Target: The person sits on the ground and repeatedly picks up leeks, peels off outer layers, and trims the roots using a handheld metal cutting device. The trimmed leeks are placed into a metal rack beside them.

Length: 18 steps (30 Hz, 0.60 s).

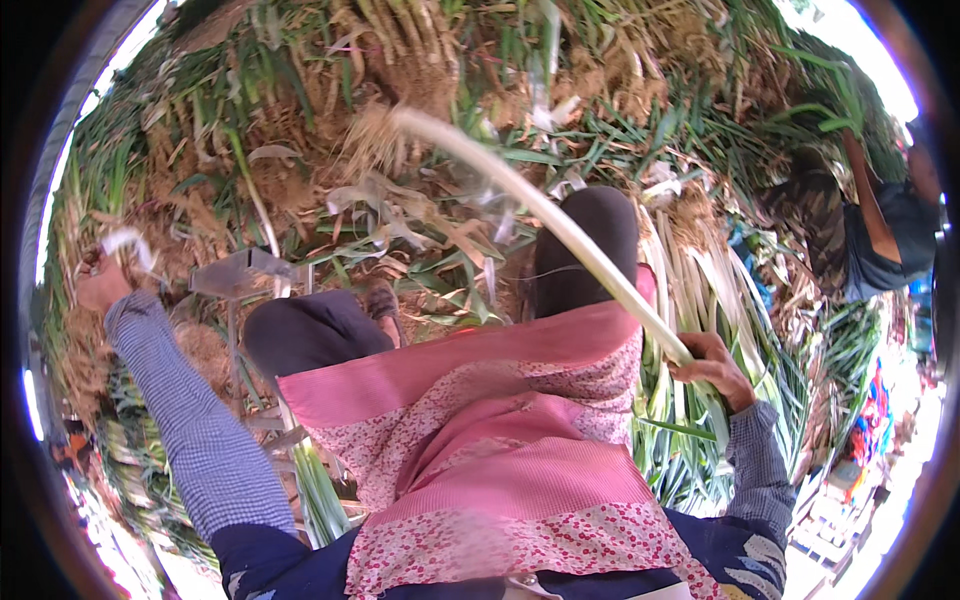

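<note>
My right hand (712, 367) grips a long pale leek or large green onion (555, 217) near its green leaves. The stalk slants up and left over my right knee, its bushy roots at the far end. Out to the far left, my left hand (103, 283) is raised beside a strip of whitish peel (129, 244); whether its fingers hold the peel I cannot tell. A pile of stalks with whitish stems (694, 285) lies beside my right leg, close under the right hand. A pink flowered apron (480, 420) covers my lap.
A small metal stand (244, 271) is by my left knee, with another stalk (255, 195) leaning across it. Unpeeled stalks with soil-covered roots (412, 60) are heaped ahead. Peeled leaves (420, 217) litter the ground. Another person (874, 225) sits at the right, near raised green leaves.
</note>
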Tool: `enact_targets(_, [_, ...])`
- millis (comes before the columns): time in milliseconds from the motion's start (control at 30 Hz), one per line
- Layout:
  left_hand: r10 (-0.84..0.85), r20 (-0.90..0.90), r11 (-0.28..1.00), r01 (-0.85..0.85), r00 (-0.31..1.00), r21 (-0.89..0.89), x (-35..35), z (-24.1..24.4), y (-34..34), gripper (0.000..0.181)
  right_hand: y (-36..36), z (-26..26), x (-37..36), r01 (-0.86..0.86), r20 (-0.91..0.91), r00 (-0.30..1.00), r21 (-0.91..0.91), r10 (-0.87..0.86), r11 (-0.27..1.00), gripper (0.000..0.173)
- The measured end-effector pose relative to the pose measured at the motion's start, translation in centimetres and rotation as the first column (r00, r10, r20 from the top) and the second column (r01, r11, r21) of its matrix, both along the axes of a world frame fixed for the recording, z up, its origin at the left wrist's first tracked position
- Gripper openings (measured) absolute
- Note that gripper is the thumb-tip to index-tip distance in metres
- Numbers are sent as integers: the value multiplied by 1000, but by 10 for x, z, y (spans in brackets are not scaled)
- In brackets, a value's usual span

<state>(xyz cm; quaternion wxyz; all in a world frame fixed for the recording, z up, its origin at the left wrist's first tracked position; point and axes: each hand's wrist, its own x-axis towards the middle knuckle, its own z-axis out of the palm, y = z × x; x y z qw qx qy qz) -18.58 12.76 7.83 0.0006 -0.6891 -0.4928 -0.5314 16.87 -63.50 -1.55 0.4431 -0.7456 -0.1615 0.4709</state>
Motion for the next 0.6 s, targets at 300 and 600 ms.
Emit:
enact_targets(300, [-747, -551, 636, 159, 373, -755, 181, -115, -175, 32, 80, -3, 1, 277, -625, 775, 467, 92, 840, 37])
enact_targets(600, [-624, 775, -507, 704, 97, -497, 252, -93, -456, 36, 132, 4, -8, 97, -500, 844, 501, 195, 860, 42])
